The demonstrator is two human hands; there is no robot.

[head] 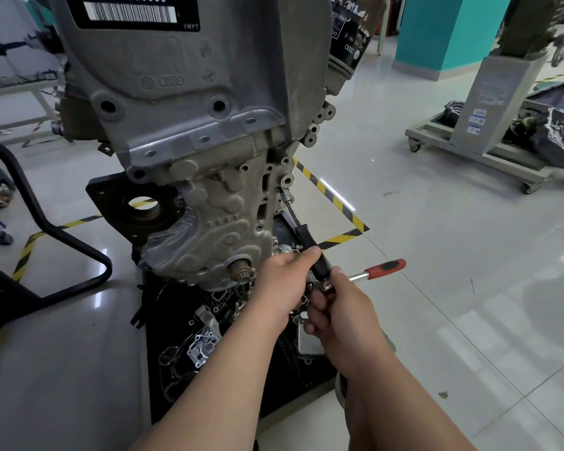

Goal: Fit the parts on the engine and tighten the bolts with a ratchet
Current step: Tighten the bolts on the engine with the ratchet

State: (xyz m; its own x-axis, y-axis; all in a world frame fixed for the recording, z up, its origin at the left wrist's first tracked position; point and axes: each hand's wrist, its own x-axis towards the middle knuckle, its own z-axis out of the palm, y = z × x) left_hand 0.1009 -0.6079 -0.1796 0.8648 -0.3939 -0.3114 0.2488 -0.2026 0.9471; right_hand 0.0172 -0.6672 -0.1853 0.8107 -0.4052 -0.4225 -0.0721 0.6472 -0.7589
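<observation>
A grey engine block [209,196] stands upright in front of me on a black stand. A long extension bar with a black grip [306,237] runs from a bolt hole on the engine's right side [282,190] down to my hands. My left hand [282,281] grips the black grip, thumb on top. My right hand [336,304] holds the ratchet head where it joins the bar. The ratchet's chrome shaft and red handle [385,267] stick out to the right, untouched.
Loose engine parts lie on the black base [202,346] below my arms. A black oil filter [352,37] sits at the engine's upper right. A black frame [62,236] stands to the left, a wheeled cart with parts [489,131] at the far right. Yellow-black tape [332,196] marks the floor.
</observation>
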